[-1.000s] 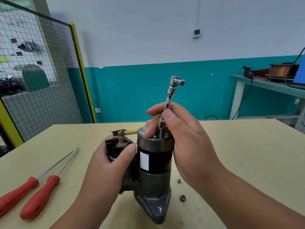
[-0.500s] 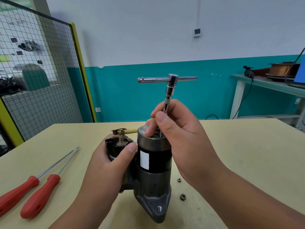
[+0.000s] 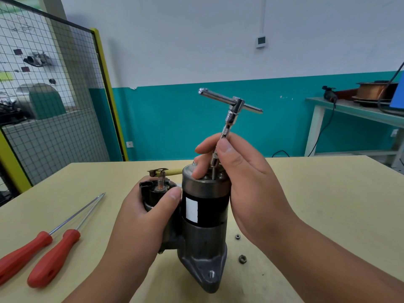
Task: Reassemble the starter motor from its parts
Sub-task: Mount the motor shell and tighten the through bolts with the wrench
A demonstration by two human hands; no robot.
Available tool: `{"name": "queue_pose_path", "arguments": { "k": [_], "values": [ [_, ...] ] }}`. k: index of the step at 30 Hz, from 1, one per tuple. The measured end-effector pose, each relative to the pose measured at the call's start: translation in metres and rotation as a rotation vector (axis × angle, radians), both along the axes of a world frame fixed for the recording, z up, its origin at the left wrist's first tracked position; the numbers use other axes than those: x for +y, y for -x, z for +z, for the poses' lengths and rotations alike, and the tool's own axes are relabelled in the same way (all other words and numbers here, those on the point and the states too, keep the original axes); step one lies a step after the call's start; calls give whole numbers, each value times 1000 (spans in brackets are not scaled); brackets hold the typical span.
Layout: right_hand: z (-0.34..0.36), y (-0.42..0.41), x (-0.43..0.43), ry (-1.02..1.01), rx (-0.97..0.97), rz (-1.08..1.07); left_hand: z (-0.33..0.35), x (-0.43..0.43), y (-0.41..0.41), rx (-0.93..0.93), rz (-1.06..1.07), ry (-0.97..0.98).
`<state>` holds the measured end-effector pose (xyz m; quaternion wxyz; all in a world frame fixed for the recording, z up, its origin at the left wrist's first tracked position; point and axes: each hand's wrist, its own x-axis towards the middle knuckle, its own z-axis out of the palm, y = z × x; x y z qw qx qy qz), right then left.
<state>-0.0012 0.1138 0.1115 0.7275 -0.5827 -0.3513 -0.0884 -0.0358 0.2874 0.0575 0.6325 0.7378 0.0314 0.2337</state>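
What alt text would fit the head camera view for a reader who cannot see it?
A person's right hand pinches the shaft of a T-handle wrench set into the top of an upright starter motor, which the left hand grips by its solenoid. Two red-handled screwdrivers and two nuts lie on the table.

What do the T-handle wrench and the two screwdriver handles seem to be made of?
Wrench: probably chromed steel with a polished finish; it shows mirror-bright highlights and a knurled shaft. Screwdriver handles: likely smooth red plastic; the colour is even, with a soft sheen.
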Motion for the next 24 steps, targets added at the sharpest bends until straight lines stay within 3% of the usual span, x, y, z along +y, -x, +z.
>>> {"name": "queue_pose_path", "arguments": {
  "k": [24],
  "values": [
    [1, 1, 1, 31, 14, -5, 1, -1, 1, -12, 3, 15]
  ]
}}
